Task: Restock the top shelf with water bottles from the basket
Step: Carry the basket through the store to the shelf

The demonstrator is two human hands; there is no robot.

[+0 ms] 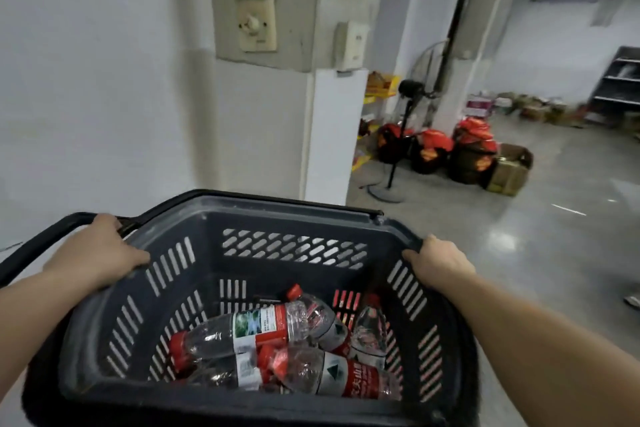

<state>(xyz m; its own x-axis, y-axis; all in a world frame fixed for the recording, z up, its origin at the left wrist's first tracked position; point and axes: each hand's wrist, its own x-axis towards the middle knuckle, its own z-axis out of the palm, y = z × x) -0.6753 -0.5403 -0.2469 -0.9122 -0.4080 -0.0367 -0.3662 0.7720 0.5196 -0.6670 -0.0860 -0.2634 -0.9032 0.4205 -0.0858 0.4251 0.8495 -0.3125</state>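
**Both your hands grip the basket of water bottles**

Closest to you is the near rim of the dark slotted basket, which you hold out in front of your body. Your left hand clamps over the basket's left rim, thumb inside against the slotted wall and fingers curled over the edge, just beside the black handle that swings out past that side. Your right hand grips the opposite rim the same way, fingers wrapped over the edge. The two hands sit well apart, one on each side of the basket, with both bare forearms reaching in from the lower corners.

Inside the basket, on its floor, lie the water bottles: clear plastic with red caps and red-and-white labels, piled on their sides and touching one another. How many there are in all you cannot tell from the heap.

Beyond the basket's far rim stands a white pillar carrying a beige switch box. To the right of the basket, past the pillar, a standing fan rests on the grey floor, with red-and-black bags and a cardboard box just beside it. Farther off, well beyond the basket's right side, a grey shelf unit stands against the wall.
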